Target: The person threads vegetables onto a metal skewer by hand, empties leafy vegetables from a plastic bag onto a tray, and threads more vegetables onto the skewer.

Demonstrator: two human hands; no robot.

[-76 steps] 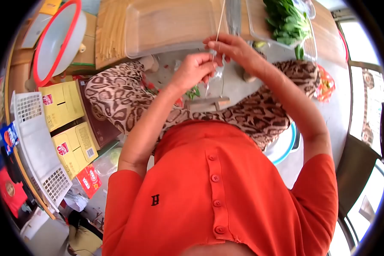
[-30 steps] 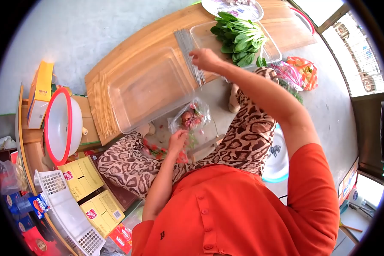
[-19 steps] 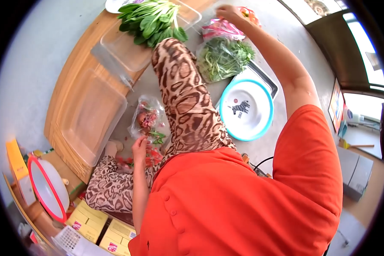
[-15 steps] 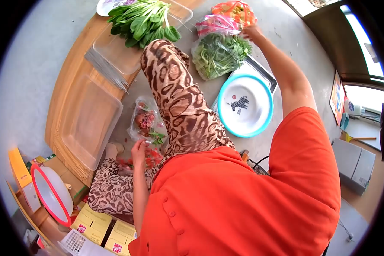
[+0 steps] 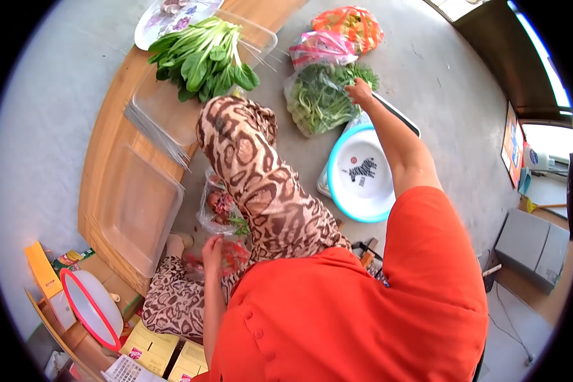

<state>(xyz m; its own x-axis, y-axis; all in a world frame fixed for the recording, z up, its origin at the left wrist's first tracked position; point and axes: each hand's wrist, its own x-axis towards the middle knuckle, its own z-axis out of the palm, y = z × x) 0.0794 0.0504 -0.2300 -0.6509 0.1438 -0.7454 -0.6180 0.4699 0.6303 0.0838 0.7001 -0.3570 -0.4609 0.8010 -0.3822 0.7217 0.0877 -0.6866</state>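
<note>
One white basin. Just beyond the basin, three bags. Left of the basin, two clear trays, one plate, one bunch of leafy greens. Lower left of the basin, one red-rimmed tub, two yellow cartons.

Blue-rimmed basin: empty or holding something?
Looks empty: the basin shows bare white and a zebra print; the right arm hides one edge.

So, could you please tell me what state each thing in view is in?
Greens bag: filled
Right fingers: at the greens bag, contact unclear
Left fingers: bent, grip unclear
Red bag: crumpled
Leafy greens: loose, unbagged
Metal skewers: laid side by side
Nearer clear tray: uncovered
Blue-rimmed basin: open side up
Red-rimmed basin: tipped on its side
Orange-striped bag: filled
</note>
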